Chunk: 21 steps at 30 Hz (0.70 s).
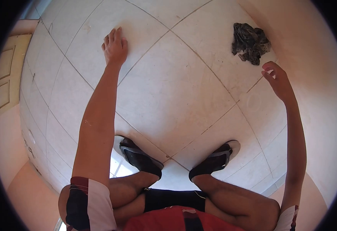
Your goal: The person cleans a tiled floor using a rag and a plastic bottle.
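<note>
My left hand (115, 48) reaches out over the pale tiled floor (176, 77) at the upper left, fingers apart and nothing seen in it. A crumpled dark cloth (250, 43) lies on the floor at the upper right, near the wall. Just below and to the right of this cloth is my right hand (274, 79), its thumb and fingers curved with a gap between them. The right hand and the cloth look apart.
My two feet in dark sandals (141, 158) rest on the tiles below. A wall (311, 50) runs along the right side. At the left edge stands a pale panelled door (6, 73).
</note>
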### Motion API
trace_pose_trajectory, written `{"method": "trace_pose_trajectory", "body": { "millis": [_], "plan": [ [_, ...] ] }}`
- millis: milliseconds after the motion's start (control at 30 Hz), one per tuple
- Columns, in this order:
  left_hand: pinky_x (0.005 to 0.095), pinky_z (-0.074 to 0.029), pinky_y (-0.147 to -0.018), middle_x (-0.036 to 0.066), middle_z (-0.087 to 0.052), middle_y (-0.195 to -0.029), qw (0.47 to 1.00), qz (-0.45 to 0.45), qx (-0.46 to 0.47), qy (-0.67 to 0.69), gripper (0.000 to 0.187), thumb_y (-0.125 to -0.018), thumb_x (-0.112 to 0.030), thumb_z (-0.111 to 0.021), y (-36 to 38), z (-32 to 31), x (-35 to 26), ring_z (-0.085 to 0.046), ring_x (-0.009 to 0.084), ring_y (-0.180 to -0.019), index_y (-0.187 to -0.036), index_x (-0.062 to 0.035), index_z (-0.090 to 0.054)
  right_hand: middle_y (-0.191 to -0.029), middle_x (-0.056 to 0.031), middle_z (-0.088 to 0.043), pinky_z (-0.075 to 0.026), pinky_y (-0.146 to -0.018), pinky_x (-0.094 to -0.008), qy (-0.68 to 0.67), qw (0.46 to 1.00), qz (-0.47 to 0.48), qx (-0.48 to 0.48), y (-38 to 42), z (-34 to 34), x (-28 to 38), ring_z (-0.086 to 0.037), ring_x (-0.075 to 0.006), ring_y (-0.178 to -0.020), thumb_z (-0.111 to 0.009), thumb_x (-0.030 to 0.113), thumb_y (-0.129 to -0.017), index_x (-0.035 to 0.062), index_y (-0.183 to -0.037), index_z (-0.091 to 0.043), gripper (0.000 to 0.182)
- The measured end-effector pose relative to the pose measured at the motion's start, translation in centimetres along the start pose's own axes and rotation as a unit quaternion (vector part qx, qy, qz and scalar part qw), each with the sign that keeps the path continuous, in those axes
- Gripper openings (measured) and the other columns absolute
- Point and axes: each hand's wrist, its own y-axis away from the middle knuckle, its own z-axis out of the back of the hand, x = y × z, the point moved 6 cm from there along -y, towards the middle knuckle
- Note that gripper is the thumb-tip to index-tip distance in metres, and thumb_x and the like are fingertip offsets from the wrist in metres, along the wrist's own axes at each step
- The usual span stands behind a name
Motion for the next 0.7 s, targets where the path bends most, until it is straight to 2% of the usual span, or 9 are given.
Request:
{"method": "trace_pose_trajectory", "body": {
  "millis": [133,200,267,300,400,533,700],
  "plan": [
    [0.0537,-0.03,-0.116,0.01,-0.046,-0.157,0.998,-0.002,-0.055,0.022,0.052,-0.101,-0.032,-0.053,-3.1,0.0,-1.0,-0.041,0.0314,-0.144,-0.152,-0.0201,-0.048,-0.11,-0.0068,-0.068,-0.05,-0.087,-0.0328,0.0,1.0,-0.019,0.013,-2.5,-0.4,2.4,-0.061,-0.0193,-0.097,-0.067,0.015,-0.098,0.0026,-0.114,-0.063,0.02],
    [0.0533,-0.029,-0.117,0.01,-0.047,-0.156,0.997,0.004,-0.059,0.047,0.052,-0.101,-0.034,-0.054,-3.1,0.2,-0.9,-0.042,0.0306,-0.144,-0.15,-0.0198,-0.05,-0.112,-0.0051,-0.068,-0.049,-0.084,-0.0327,-0.038,0.998,-0.049,0.017,-3.2,-0.5,3.3,-0.06,-0.0188,-0.096,-0.068,0.014,-0.098,0.0038,-0.115,-0.064,0.02],
    [0.0536,-0.029,-0.117,0.009,-0.047,-0.156,0.997,0.029,-0.044,0.054,0.052,-0.098,-0.033,-0.056,-3.2,0.4,-0.9,-0.041,0.0304,-0.144,-0.148,-0.0181,-0.052,-0.112,-0.0039,-0.068,-0.049,-0.079,-0.0316,-0.024,0.997,-0.074,0.017,-2.4,0.2,4.9,-0.06,-0.0179,-0.094,-0.067,0.014,-0.098,0.0053,-0.116,-0.065,0.019],
    [0.0535,-0.03,-0.116,0.008,-0.046,-0.157,0.996,0.038,-0.054,0.052,0.051,-0.098,-0.033,-0.057,-3.2,0.3,-0.9,-0.043,0.0318,-0.142,-0.147,-0.0206,-0.053,-0.112,-0.004,-0.068,-0.048,-0.077,-0.0311,-0.01,0.995,-0.093,0.022,-1.4,0.9,6.0,-0.06,-0.0173,-0.093,-0.067,0.013,-0.098,0.006,-0.116,-0.065,0.02],
    [0.0528,-0.03,-0.117,0.009,-0.043,-0.159,0.995,0.055,-0.014,0.083,0.054,-0.098,-0.031,-0.057,-3.1,0.6,-0.8,-0.04,0.0303,-0.146,-0.15,-0.0178,-0.049,-0.112,-0.0036,-0.068,-0.047,-0.072,-0.029,0.05,0.988,-0.139,0.047,3.5,4.0,8.2,-0.06,-0.0158,-0.089,-0.067,0.012,-0.097,0.0067,-0.117,-0.065,0.02],
    [0.0528,-0.029,-0.117,0.009,-0.04,-0.162,0.992,0.067,0.006,0.107,0.055,-0.099,-0.031,-0.055,-3.2,0.7,-0.8,-0.037,0.0288,-0.148,-0.152,-0.0168,-0.046,-0.11,-0.0045,-0.069,-0.047,-0.072,-0.0306,0.054,0.964,-0.253,0.065,14.0,7.4,8.6,-0.061,-0.0163,-0.089,-0.066,0.011,-0.096,0.0062,-0.115,-0.065,0.019],
    [0.0528,-0.028,-0.118,0.009,-0.037,-0.164,0.986,0.066,0.04,0.146,0.057,-0.1,-0.031,-0.053,-3.1,0.4,-0.5,-0.034,0.0274,-0.15,-0.154,-0.015,-0.042,-0.106,-0.0102,-0.071,-0.053,-0.081,-0.0382,0.036,0.939,-0.337,0.065,27.9,10.3,8.7,-0.067,-0.0231,-0.095,-0.068,0.01,-0.095,0.0021,-0.116,-0.065,0.022]
  ]
}}
